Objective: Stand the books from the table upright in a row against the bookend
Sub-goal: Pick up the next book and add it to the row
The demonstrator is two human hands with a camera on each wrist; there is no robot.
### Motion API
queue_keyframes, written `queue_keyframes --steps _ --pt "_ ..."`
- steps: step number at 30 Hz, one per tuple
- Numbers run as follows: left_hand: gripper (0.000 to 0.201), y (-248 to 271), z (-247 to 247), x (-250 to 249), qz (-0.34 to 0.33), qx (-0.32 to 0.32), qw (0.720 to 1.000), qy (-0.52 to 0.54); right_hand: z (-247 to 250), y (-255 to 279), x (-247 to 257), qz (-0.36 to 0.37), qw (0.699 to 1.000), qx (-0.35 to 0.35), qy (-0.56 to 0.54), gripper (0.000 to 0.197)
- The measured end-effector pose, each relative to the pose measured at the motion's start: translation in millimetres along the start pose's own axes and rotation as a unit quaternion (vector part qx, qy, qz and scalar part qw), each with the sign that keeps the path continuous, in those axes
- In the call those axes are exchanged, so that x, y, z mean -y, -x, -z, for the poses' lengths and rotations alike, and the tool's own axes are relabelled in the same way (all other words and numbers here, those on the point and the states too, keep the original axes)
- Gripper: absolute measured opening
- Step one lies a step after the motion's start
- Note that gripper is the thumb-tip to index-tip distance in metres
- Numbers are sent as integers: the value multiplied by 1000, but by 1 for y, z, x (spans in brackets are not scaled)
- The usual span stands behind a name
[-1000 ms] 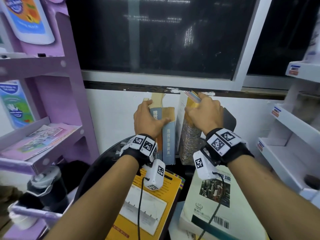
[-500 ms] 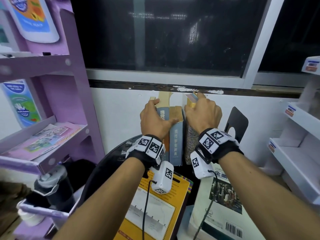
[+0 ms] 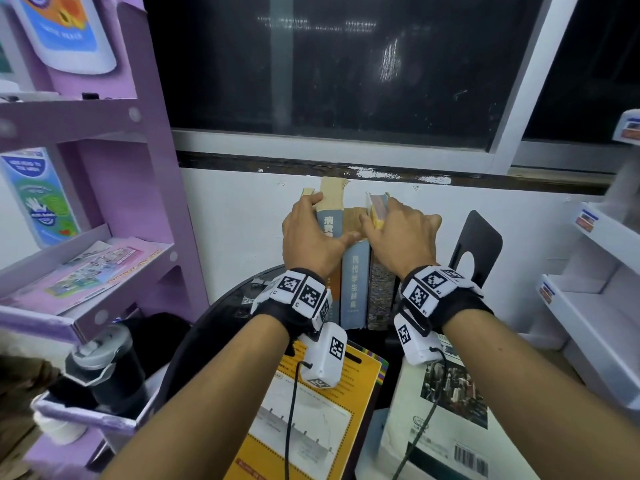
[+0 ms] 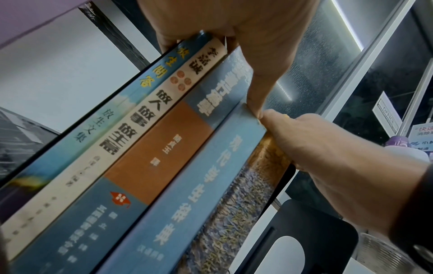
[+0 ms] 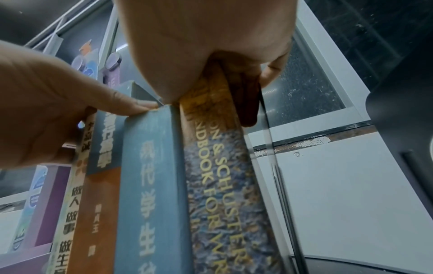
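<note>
**Row of books squared up, gap to bookend remains**

Change since the earlier head views: the speckled book (image 3: 381, 292) at the right end of the row leaned away from its neighbours a second ago, its top splayed toward the right; it now stands close against the grey-blue book (image 3: 354, 282), spine to spine. The black bookend (image 3: 479, 244), partly hidden behind the right wrist before, now shows clear of the row at centre right of the frame, apart from the last book.

Hands: the left hand (image 3: 308, 237) grips the tops of the left-side books, fingers curled over their upper edges, thumb reaching across to the grey-blue book's top corner. The right hand (image 3: 401, 233) grips the top of the speckled book, thumb on one face, fingers on the other (right wrist view).

Position and orientation: the row of books (image 4: 150, 148) stands on the dark round table (image 3: 221, 317), centre frame, backed by the white wall. Long axes vertical, spines facing the camera, titles reading top to bottom.

Judgement: the row is upright but not yet against the bookend; the pack likely needs sliding right, or the bookend drawing in. Two more books, a yellow one (image 3: 311, 417) and a white one (image 3: 443, 403), lie flat in the lower frame, not yet stood.
</note>
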State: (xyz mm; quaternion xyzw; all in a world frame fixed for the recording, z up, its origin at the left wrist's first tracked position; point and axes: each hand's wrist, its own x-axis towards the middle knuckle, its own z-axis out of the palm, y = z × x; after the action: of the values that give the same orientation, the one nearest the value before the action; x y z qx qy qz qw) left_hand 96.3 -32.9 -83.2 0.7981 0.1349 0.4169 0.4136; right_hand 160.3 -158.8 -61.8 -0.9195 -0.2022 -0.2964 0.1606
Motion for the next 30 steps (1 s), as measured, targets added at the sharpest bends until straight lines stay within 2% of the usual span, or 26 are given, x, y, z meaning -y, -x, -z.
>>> queue_keyframes --steps 6,8,10,12,14,18,30 --pt "85 0 2 1 -4 7 1000 -4 16 5 -8 25 991 89 -97 59" --pt "85 0 2 2 -5 5 1000 -4 22 4 -15 45 980 142 -131 75" --pt "85 1 2 1 -3 5 1000 -5 28 1 -22 45 957 223 -179 97" --pt "84 1 2 1 -1 6 1000 -5 30 0 -27 51 948 269 -160 117" --pt "84 1 2 1 -1 8 1000 -6 30 2 -28 54 954 259 -137 124" --pt "84 2 3 1 -2 10 1000 -6 25 5 -27 50 963 218 -151 118" --pt "84 2 -4 1 -2 14 1000 0 22 1 -28 68 967 207 -134 117"
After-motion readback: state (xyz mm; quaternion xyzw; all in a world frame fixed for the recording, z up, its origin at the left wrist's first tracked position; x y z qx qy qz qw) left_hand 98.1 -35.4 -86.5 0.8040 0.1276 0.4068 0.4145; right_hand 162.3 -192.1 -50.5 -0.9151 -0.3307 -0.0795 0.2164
